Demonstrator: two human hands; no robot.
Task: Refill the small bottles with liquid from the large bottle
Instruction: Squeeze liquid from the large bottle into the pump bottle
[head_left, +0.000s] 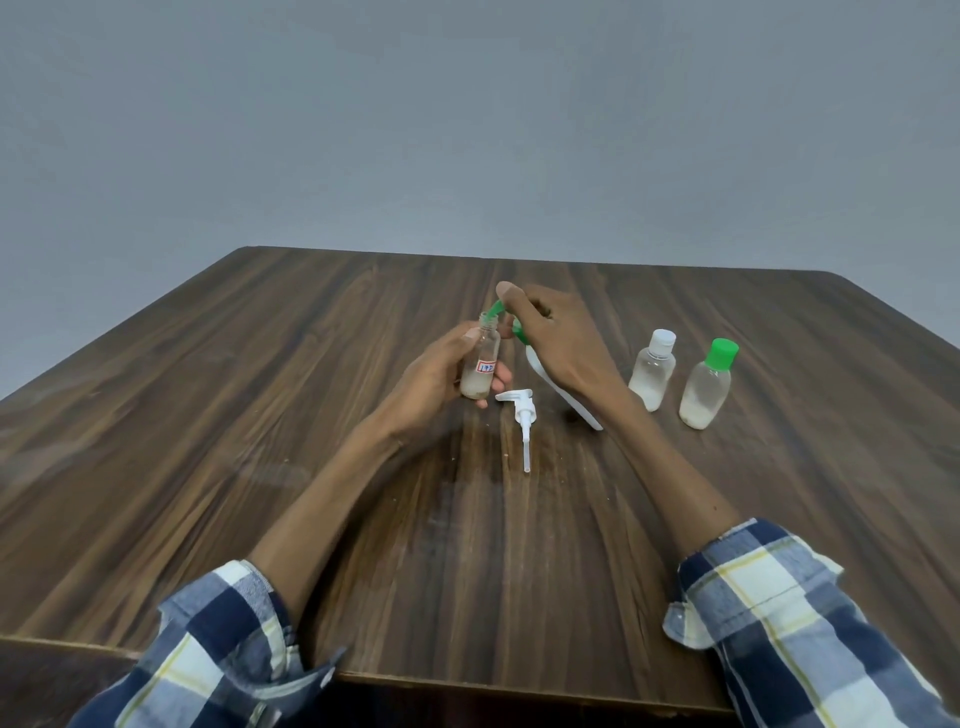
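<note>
— Hands first, from the left: what is each one doing?

— Left hand (441, 371) has its fingers curled round a small clear bottle (480, 364), open at the neck and held nearly upright above the desk (260, 415), probably so the mouth stays steady for filling. A little pale liquid sits at its bottom. Right hand (553, 340) grips a green pump head (506, 319) whose nozzle points at that open neck; a white tube (563, 395) slants down from it, under the wrist.

— And the large bottle?

— I cannot see one; only the pump part shows.

— What lies between the arms?

— A white pump dispenser (522, 421), flat on the desk, likely unscrewed from the small bottle and parked within reach.

— Further right?

— Two more small bottles standing capped, well apart from the hands: a white-capped bottle (653, 371), then a green-capped bottle (707, 384), each holding a little pale liquid. I'd judge they await their turn.

— Any writing?

— A white sticker with a red border on the held bottle; handwritten digits, perhaps "172", partly hidden.
</note>
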